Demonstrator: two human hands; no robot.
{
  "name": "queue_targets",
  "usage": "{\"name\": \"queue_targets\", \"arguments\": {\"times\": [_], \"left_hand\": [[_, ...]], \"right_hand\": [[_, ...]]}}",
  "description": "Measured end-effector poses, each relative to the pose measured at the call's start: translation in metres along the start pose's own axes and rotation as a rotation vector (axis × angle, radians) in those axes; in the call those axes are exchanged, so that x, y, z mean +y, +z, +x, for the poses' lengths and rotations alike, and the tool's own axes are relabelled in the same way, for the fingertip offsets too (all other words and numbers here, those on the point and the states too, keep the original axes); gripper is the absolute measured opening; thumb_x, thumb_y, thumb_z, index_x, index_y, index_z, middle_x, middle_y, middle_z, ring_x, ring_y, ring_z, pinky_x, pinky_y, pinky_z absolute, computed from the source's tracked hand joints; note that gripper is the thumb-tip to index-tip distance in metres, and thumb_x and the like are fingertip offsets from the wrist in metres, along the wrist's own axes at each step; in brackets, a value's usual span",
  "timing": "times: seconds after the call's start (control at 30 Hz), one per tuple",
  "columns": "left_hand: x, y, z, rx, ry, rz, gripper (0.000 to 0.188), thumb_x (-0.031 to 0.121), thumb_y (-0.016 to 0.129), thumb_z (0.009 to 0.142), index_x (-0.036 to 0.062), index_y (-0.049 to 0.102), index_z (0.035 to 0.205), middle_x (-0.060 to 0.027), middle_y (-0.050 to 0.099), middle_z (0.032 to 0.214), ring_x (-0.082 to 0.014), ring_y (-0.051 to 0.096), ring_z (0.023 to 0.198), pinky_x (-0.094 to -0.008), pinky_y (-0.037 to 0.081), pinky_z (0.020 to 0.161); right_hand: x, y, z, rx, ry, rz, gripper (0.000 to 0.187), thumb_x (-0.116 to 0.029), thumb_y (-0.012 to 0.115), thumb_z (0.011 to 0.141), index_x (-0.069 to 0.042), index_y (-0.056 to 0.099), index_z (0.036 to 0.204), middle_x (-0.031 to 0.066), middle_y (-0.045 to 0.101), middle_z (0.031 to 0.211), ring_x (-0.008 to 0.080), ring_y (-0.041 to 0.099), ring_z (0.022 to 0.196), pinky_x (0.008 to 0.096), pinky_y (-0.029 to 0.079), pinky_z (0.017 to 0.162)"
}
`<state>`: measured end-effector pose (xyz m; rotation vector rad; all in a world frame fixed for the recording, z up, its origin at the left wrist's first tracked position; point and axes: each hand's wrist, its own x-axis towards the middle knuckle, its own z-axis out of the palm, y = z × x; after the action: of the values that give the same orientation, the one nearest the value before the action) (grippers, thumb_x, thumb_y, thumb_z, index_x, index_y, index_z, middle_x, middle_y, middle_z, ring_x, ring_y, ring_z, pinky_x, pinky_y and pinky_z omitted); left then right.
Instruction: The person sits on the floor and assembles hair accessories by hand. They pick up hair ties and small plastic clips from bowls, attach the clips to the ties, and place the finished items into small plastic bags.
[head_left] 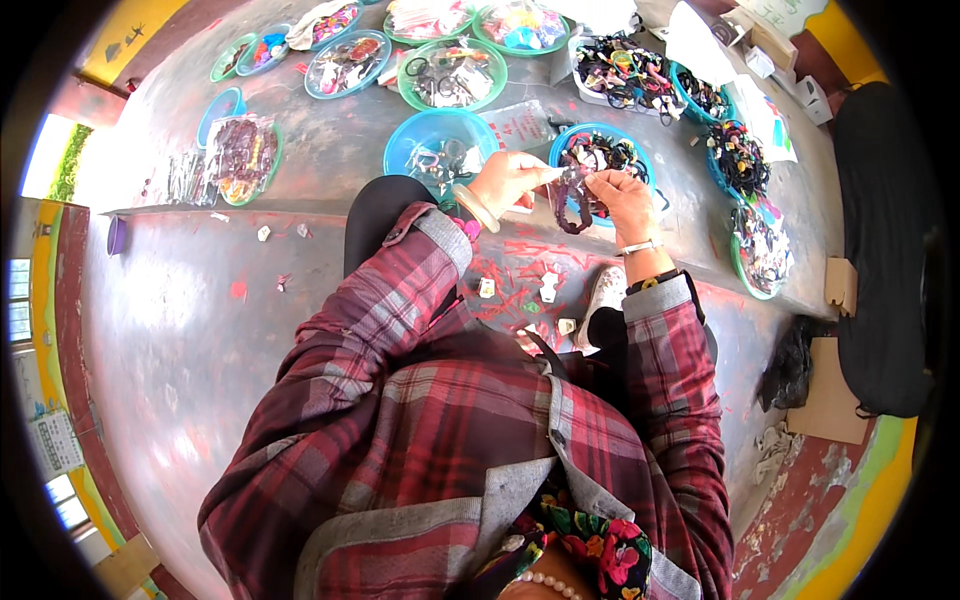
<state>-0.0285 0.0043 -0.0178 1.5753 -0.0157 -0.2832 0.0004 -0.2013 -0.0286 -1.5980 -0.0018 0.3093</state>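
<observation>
Both my hands meet in front of a blue basket filled with dark hair ties. A dark purple-brown braided hair tie hangs in a loop between them, beside what looks like clear plastic film. My left hand, with a wide pale bangle at the wrist, pinches the top edge of the film. With thumb and fingers closed, my right hand grips the hair tie at its upper right. Left of them, a translucent blue basin holds small clear packets with dark loops.
A green basin and a blue basin hold more packets. Dark hair ties fill a white tray and baskets at right. A purple cup stands far left. Paper scraps lie on the floor below the raised ledge.
</observation>
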Motion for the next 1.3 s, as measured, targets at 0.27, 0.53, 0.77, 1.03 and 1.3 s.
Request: {"name": "queue_targets", "arguments": {"times": [0.27,0.53,0.77,1.03,1.3], "left_hand": [[-0.045,-0.05,0.011,0.296,-0.119,-0.304,0.026,0.016,0.057,0.084,-0.0036,0.055,0.103,-0.0139,0.064,0.09,-0.0192,0.064,0.073,-0.0207,0.045,0.049],[-0.113,-0.083,0.033,0.902,-0.112,-0.654,0.017,0.007,0.054,0.083,0.0012,0.052,0.099,-0.0095,0.059,0.08,-0.0194,0.061,0.068,-0.0274,0.05,0.055],[-0.183,-0.039,0.04,0.788,-0.059,-0.014,0.01,0.01,0.052,0.084,0.0034,0.06,0.086,-0.0055,0.06,0.073,-0.0154,0.059,0.064,-0.028,0.048,0.052],[-0.205,0.008,0.057,0.502,-0.199,0.633,0.038,0.032,0.064,0.074,-0.0018,0.06,0.092,-0.0211,0.062,0.087,-0.0343,0.06,0.086,-0.0405,0.047,0.071],[-0.207,0.025,0.088,0.735,-0.407,0.852,0.055,0.036,0.071,0.067,0.0018,0.054,0.105,-0.0193,0.058,0.104,-0.0341,0.052,0.103,-0.0408,0.04,0.09]], "right_hand": [[-0.014,-0.004,-0.011,-0.009,-0.031,-0.048,0.015,-0.014,0.058,0.084,-0.002,0.065,0.087,0.0019,0.064,0.076,0.0066,0.057,0.068,0.0188,0.042,0.059],[-0.019,-0.001,-0.013,-0.035,0.01,-0.053,0.015,-0.014,0.059,0.083,-0.001,0.066,0.086,0.0018,0.064,0.075,0.0062,0.056,0.067,0.0184,0.041,0.059],[-0.025,0.001,-0.016,-0.034,0.01,-0.01,0.014,-0.012,0.058,0.083,0.0,0.065,0.086,0.0021,0.064,0.075,0.007,0.056,0.067,0.0191,0.043,0.061],[-0.023,0.004,-0.013,-0.066,0.025,-0.06,0.015,-0.014,0.057,0.084,-0.001,0.065,0.086,0.0011,0.063,0.074,0.0063,0.055,0.067,0.0195,0.042,0.06],[-0.027,0.005,-0.017,-0.103,0.039,-0.09,0.015,-0.013,0.057,0.084,0.0,0.064,0.087,0.0021,0.063,0.075,0.0073,0.057,0.07,0.0198,0.042,0.061]]}}
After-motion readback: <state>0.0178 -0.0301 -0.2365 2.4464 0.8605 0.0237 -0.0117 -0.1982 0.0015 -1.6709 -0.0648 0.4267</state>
